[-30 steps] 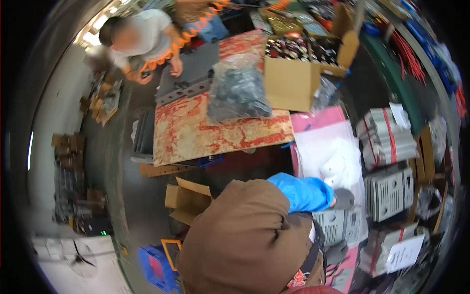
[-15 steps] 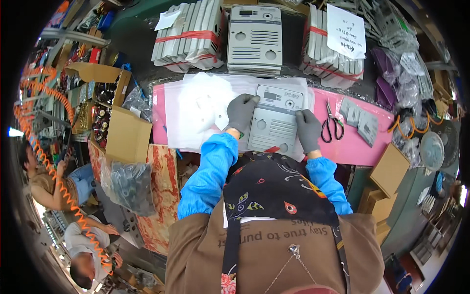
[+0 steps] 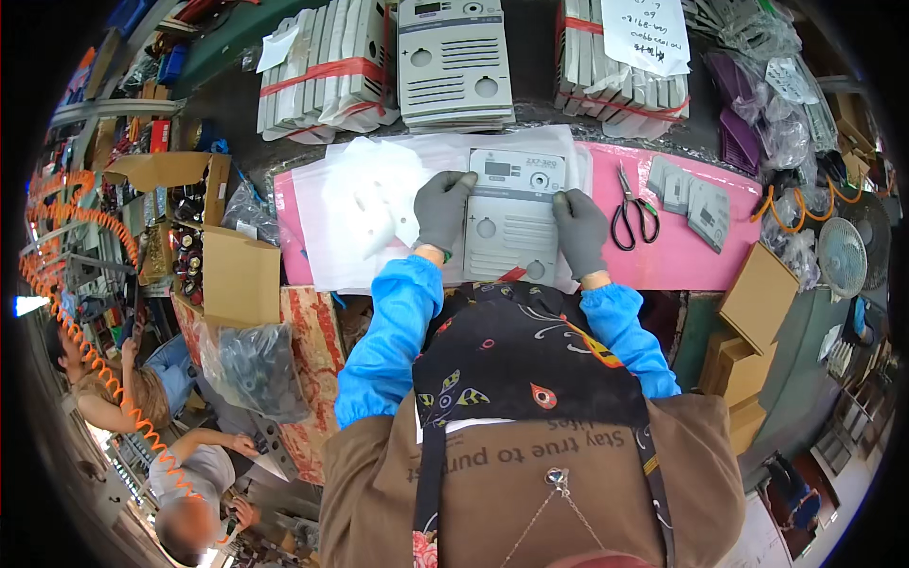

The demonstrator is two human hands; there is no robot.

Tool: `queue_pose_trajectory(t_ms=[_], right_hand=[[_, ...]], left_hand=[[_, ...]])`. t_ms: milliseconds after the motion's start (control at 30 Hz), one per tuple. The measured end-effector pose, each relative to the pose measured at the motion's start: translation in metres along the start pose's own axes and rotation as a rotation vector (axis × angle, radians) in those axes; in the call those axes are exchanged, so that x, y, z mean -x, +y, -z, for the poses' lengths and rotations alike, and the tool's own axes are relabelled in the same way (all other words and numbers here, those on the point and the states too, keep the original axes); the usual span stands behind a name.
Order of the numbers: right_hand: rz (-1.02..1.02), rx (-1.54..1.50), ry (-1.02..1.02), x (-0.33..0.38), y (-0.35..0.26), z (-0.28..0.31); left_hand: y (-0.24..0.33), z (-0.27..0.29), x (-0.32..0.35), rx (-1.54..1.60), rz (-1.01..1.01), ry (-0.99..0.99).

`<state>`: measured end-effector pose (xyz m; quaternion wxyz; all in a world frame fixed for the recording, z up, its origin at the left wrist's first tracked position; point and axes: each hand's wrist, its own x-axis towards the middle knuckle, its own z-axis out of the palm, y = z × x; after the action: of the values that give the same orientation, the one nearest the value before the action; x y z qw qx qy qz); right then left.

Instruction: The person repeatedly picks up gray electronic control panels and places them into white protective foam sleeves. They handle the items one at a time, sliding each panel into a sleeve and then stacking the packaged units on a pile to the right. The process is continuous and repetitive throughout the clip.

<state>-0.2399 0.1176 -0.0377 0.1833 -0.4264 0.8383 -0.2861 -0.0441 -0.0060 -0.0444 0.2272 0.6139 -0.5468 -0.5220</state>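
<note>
Head view: my gaze has swung from the side benches back onto the pink work mat point(image 3: 663, 265), and since half a second ago it sits closer and steadier. The light grey plastic device front panel point(image 3: 511, 222) lies flat on white plastic sheets point(image 3: 360, 204), in the same spot as then. My grey-gloved left hand point(image 3: 442, 210) presses its left edge, fingers curled over the rim. My right hand point(image 3: 579, 230) clamps the right edge likewise. Black-handled scissors point(image 3: 632, 213) lie just beside, untouched. Judgement: panel is squared and ready for handling.
</note>
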Motion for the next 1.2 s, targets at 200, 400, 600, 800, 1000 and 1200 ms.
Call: queue_pose_trajectory(t_ms=[200, 400, 600, 800, 1000, 1200], right_hand=[[-0.011, 0.012, -0.004, -0.0006, -0.0004, 0.0], [-0.019, 0.017, -0.006, -0.0005, -0.0009, 0.0], [-0.002, -0.005, 0.012, -0.0005, -0.0015, -0.0008], [-0.028, 0.012, 0.006, -0.0009, -0.0015, -0.0021], [-0.014, -0.001, 0.011, 0.0002, -0.0016, -0.0018], [0.001, 0.012, 0.02, 0.0005, -0.0043, 0.0012]], left_hand=[[0.001, -0.0028, -0.0015, 0.022, 0.021, 0.008], [0.0054, -0.0026, 0.0003, 0.012, 0.033, 0.02], [0.0055, -0.0015, -0.0016, 0.029, 0.057, 0.004], [0.0023, -0.0025, -0.0035, 0.061, 0.015, 0.006], [0.0014, -0.0025, -0.0032, 0.085, -0.001, 0.009], [0.0021, -0.0023, -0.003, -0.003, -0.048, 0.018]])
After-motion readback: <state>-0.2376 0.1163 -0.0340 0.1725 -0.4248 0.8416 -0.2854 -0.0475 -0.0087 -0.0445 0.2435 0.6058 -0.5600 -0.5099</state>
